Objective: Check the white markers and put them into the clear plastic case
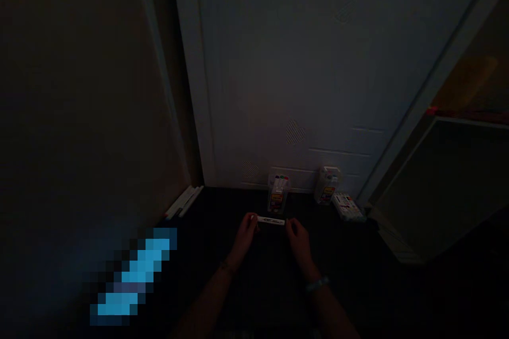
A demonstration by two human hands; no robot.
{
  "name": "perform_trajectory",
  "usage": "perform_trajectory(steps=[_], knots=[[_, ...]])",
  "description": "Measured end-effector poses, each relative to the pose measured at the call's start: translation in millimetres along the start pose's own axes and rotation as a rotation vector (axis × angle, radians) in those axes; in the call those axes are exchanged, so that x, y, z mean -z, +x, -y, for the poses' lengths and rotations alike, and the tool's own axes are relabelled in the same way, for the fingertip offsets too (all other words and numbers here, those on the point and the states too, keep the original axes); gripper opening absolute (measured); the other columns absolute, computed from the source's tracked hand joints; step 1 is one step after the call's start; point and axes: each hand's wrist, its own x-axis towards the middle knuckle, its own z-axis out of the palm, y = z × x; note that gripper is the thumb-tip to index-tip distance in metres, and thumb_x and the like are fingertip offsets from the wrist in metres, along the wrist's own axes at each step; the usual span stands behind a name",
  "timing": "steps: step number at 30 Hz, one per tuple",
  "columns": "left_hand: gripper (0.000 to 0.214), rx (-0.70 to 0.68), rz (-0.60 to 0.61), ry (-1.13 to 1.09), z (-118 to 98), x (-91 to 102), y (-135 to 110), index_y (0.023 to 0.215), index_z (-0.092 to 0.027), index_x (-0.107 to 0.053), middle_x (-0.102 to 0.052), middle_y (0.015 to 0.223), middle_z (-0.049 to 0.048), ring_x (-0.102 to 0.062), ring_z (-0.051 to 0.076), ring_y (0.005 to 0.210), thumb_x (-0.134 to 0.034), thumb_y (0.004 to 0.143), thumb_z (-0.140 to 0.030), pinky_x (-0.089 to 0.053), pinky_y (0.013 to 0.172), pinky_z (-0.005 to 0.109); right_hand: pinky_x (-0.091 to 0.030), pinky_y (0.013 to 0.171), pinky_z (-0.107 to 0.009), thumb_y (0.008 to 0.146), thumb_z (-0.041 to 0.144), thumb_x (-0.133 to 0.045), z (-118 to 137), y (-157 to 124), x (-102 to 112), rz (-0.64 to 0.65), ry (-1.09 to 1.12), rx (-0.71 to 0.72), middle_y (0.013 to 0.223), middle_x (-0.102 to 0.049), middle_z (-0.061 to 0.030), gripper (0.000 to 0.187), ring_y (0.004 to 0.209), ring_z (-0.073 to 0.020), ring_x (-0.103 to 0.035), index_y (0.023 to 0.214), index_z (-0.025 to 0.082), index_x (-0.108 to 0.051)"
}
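Observation:
In a very dark room, both my hands hold one white marker (271, 220) level between them, low in the middle of the view. My left hand (245, 235) pinches its left end, and my right hand (297, 237) pinches its right end. A pale band sits on my right wrist. Just beyond the marker, an open pack of markers (278, 194) stands upright on the dark floor against a white door (294, 74).
A second upright marker pack (327, 185) and a flat-lying set of markers (348, 206) are to the right by the door. A few white sticks (185, 202) lie by the left wall. A dark panel (437, 185) leans at right. A blurred blue patch (133, 278) shows at lower left.

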Motion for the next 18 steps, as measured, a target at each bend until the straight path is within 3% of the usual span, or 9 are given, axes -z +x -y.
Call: perform_trajectory(steps=[18], knots=[[0.034,-0.020,0.034,-0.013,8,0.7,2,0.085,-0.020,-0.053,-0.047,0.060,-0.0041,-0.044,0.011,0.057,-0.045,0.079,-0.053,-0.035,0.056,0.022,-0.036,0.056,-0.022,0.084,0.048,-0.042,1,-1,1,0.017,-0.036,0.021,0.070,-0.061,-0.0010,0.037,0.064,-0.0138,-0.053,0.077,0.017,-0.060]])
